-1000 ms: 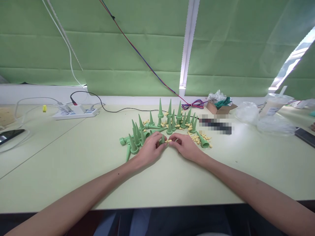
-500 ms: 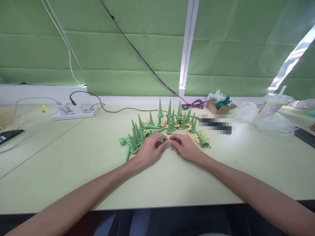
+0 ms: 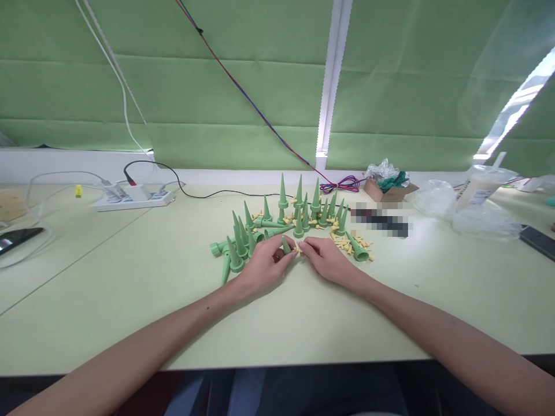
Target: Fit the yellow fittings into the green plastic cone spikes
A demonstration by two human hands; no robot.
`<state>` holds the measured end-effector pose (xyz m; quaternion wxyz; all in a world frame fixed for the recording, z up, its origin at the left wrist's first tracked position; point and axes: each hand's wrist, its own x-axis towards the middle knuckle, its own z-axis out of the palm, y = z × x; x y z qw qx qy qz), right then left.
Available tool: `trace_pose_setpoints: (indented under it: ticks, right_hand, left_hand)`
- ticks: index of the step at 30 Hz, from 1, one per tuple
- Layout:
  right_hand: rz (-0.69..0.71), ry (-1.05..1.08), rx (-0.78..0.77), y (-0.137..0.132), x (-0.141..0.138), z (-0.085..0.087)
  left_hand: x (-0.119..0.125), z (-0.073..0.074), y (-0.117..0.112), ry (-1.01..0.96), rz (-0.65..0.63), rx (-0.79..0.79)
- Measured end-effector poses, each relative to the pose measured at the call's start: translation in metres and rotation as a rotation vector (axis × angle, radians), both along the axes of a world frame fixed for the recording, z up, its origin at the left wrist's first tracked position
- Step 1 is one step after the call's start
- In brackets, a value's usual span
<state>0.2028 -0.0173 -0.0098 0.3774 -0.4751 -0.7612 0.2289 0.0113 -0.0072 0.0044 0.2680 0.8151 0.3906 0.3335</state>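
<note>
My left hand (image 3: 269, 258) is closed around a green plastic cone spike (image 3: 286, 245), its tip showing above the fingers. At the cone's right side is a small yellow plastic piece (image 3: 299, 249), which the fingertips of my right hand (image 3: 324, 256) pinch. Both hands rest low over the table, fingertips nearly meeting. Several upright green cones (image 3: 299, 224) stand just beyond them, and more cones (image 3: 234, 254) cluster left of my left hand, some lying down. A heap of loose yellow pieces (image 3: 347, 245) and a tipped cone (image 3: 358, 249) lie behind my right hand.
A white power strip (image 3: 134, 200) with plugs and cables sits at the back left, a phone (image 3: 19, 239) at the far left. Toward the back right are a cardboard box (image 3: 388, 190), a plastic cup with straw (image 3: 481, 186), clear bags (image 3: 485, 222) and another phone (image 3: 537, 241).
The fingertips of my right hand have shifted very slightly away from the cone, and more of the yellow piece shows between the hands. The cone in my left hand has tilted slightly.
</note>
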Motion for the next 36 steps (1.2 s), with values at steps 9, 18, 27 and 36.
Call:
trace_pose_setpoints:
  ticks: [9,18,27,36]
  right_hand:
    - [0.005,0.033,-0.012,-0.002,0.0,0.0028]
    - [-0.018,0.027,-0.009,-0.0009,-0.0005,0.0004]
    - [-0.028,0.034,-0.022,-0.0002,0.0003,0.0037]
    - [0.055,0.148,-0.065,-0.0016,0.0036,0.0038]
  left_hand:
    - [-0.0001,0.0025,-0.0013,-0.013,0.01,-0.07]
    - [0.0006,0.0012,-0.0015,-0.033,0.012,-0.046]
    - [0.0007,-0.0018,-0.0006,-0.022,-0.016,-0.018]
    - [0.0014,0.0017,-0.0008,-0.04,0.048,-0.015]
